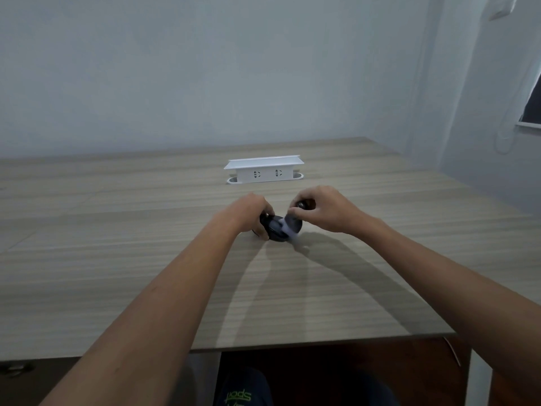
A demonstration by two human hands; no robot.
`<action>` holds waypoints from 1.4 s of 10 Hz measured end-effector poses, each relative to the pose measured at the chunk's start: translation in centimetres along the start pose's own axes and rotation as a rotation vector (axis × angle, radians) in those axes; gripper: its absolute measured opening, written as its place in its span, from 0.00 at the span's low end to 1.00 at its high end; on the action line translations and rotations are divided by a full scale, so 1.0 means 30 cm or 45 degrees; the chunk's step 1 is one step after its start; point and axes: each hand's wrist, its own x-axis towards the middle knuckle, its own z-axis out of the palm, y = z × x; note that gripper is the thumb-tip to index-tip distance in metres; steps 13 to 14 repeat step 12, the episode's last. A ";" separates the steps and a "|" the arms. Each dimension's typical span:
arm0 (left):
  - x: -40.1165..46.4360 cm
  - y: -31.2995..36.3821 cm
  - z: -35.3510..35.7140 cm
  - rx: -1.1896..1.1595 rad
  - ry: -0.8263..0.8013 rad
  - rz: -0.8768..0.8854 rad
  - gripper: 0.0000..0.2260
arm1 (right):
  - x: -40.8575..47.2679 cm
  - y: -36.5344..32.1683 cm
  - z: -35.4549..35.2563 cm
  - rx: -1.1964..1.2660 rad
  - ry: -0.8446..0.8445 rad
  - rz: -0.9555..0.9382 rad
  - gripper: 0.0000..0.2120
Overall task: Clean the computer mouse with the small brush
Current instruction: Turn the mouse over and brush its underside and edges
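A black computer mouse (274,228) rests on the wooden desk (146,259) in the middle of the view. My left hand (251,211) grips it from the left side, fingers curled over its far edge. My right hand (320,208) pinches a small brush by its dark handle (301,205). The brush's pale bristles (288,225) are blurred and lie against the mouse's right side. A thin black cable leaves the mouse near my left wrist.
A white socket box (265,169) with two outlets stands on the desk behind the hands. The desk's front edge (322,342) runs near my body, with dark space and my knees below. A wall rises behind the desk and at right.
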 end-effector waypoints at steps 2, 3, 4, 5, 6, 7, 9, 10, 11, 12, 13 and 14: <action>-0.013 -0.014 0.013 -0.046 0.028 0.016 0.24 | 0.002 0.037 0.005 -0.268 0.015 -0.060 0.04; -0.024 -0.024 0.024 -0.046 0.058 0.022 0.22 | 0.005 0.050 0.008 -0.224 0.128 -0.091 0.04; -0.033 -0.035 0.036 -0.058 0.078 0.004 0.20 | 0.002 0.087 0.016 -0.194 0.249 -0.063 0.05; -0.041 -0.046 0.049 -0.099 0.086 -0.027 0.18 | -0.007 0.130 0.036 -0.158 0.341 0.001 0.04; -0.049 -0.053 0.061 -0.138 0.127 -0.065 0.17 | -0.019 0.162 0.062 -0.179 0.380 0.065 0.04; -0.056 -0.056 0.069 -0.155 0.177 -0.111 0.17 | -0.028 0.182 0.079 -0.169 0.395 0.116 0.06; -0.064 -0.051 0.095 -0.168 0.287 -0.212 0.19 | -0.071 0.183 0.119 -0.131 0.351 0.157 0.09; -0.066 -0.047 0.102 -0.187 0.326 -0.230 0.20 | -0.098 0.179 0.131 -0.168 0.313 0.151 0.11; -0.065 -0.053 0.108 -0.237 0.359 -0.224 0.22 | -0.110 0.187 0.124 -0.170 0.236 0.127 0.15; -0.061 -0.067 0.106 -0.374 0.416 -0.249 0.26 | -0.118 0.185 0.103 -0.133 0.200 0.104 0.15; -0.061 -0.067 0.106 -0.374 0.416 -0.249 0.26 | -0.118 0.185 0.103 -0.133 0.200 0.104 0.15; -0.061 -0.067 0.106 -0.374 0.416 -0.249 0.26 | -0.118 0.185 0.103 -0.133 0.200 0.104 0.15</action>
